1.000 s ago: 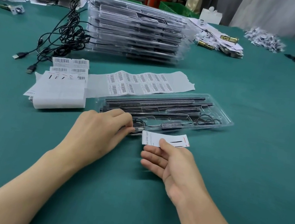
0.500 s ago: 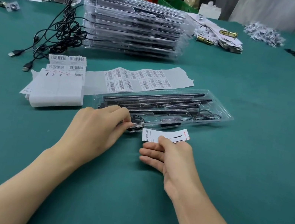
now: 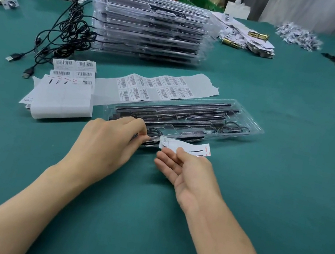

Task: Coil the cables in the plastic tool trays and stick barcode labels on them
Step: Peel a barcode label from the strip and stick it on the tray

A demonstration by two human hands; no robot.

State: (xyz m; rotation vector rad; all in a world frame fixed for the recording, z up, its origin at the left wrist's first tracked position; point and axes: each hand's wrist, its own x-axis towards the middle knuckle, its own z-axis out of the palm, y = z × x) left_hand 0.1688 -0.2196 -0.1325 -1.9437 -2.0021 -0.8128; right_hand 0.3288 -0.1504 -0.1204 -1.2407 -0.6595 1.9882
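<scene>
Beneath left hand [image 3: 108, 145], obscured tray [image 3: 250, 127] corner

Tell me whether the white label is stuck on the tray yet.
Not yet: the right hand pinches the label, which juts past the near edge of the tray.

Bright even overhead light, soft shadows, wide-angle edge bending, slight blur

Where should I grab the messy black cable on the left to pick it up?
Take the silver USB plug that pokes out of the tangled black cable, coming in from the left. It is stiff and lies free on the green table, while the loops behind it are knotted together beside the stack of trays.
</scene>
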